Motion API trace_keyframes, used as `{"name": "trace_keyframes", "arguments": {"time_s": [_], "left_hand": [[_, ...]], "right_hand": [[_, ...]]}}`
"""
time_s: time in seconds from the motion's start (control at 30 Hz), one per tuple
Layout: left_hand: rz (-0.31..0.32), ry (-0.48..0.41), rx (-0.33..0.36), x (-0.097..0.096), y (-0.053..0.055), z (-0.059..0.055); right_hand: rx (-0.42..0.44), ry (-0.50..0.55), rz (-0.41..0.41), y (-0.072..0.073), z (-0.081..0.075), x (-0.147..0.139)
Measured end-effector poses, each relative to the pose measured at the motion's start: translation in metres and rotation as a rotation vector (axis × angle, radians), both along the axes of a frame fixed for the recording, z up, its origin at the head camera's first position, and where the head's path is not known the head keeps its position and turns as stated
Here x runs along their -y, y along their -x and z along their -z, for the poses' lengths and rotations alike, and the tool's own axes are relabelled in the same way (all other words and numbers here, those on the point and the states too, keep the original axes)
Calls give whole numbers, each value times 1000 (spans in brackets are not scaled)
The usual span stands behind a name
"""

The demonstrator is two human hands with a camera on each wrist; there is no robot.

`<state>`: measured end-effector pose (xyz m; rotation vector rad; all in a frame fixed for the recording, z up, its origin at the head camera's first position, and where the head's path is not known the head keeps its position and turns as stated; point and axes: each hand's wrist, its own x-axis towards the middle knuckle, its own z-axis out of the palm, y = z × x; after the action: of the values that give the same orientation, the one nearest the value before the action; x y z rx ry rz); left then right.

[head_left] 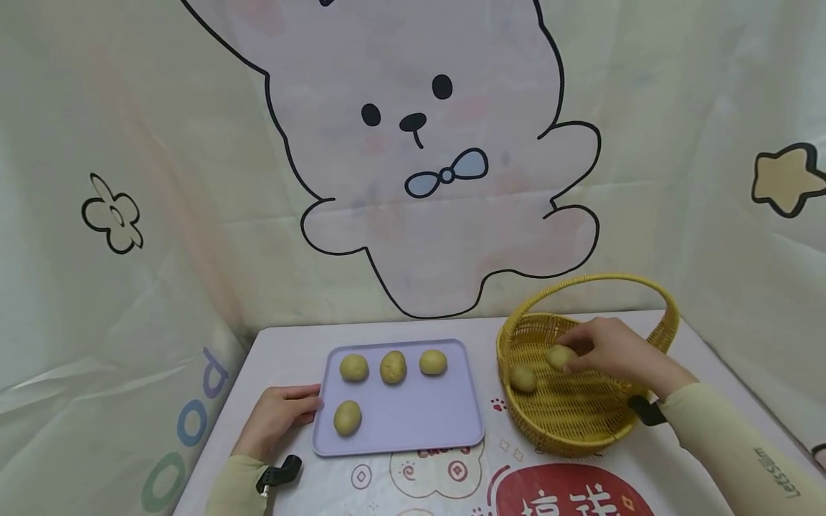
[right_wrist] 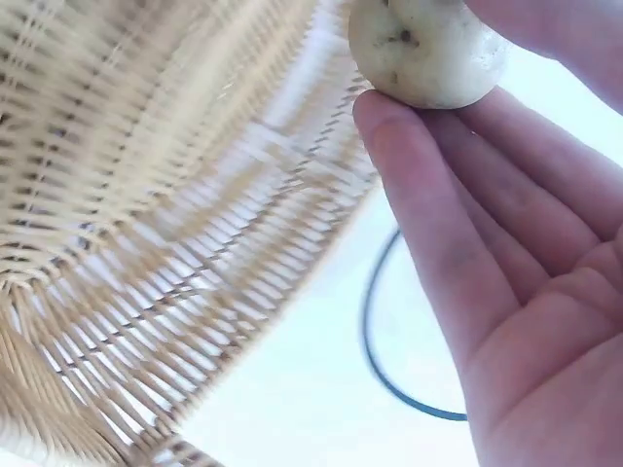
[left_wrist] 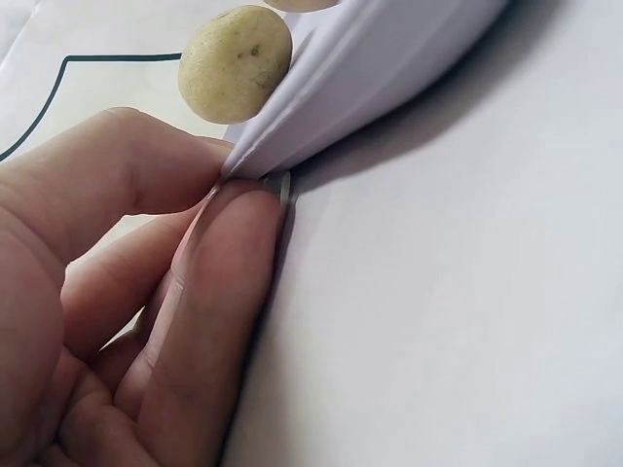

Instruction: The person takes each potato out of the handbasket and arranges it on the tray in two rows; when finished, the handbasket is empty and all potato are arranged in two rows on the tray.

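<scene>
My left hand pinches the left rim of a lilac tray. In the left wrist view, thumb and fingers meet at the tray's edge, close to a potato. Several potatoes are on the tray: three in the back row and one potato at front left. Over the yellow wicker basket, my right hand holds a potato between thumb and fingertips. Another potato lies inside the basket at its left. The right wrist view shows the held potato beside the woven wall.
The basket's tall arched handle rises above the right hand's wrist. Under everything lies a white printed tablecloth with a red patch at the front. A curtain with a cartoon bear hangs behind the table.
</scene>
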<state>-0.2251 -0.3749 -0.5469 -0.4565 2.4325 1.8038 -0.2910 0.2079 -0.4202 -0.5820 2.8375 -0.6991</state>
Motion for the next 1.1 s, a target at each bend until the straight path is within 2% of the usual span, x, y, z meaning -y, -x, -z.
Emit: {"name": "trace_keyframes", "arguments": {"time_s": [0.27,0.43,0.57,0.83,1.1], "left_hand": [[-18,14,-3,12,-1,-1],[-13,22,-13,14,0,-5],[-12,17,-19,14,1,-6],[-16,-2,-28,11,3,-5],[-21,-14,-20,3,2,-3]], "right_hand": [[-22,52,4,-34,-17,25],[-48,105,-16,-55,-18,48],[-39,162,-50,-64,-12,70],[57,336,-136,-67,10,124],[52,409,-173,-52,37,176]]}}
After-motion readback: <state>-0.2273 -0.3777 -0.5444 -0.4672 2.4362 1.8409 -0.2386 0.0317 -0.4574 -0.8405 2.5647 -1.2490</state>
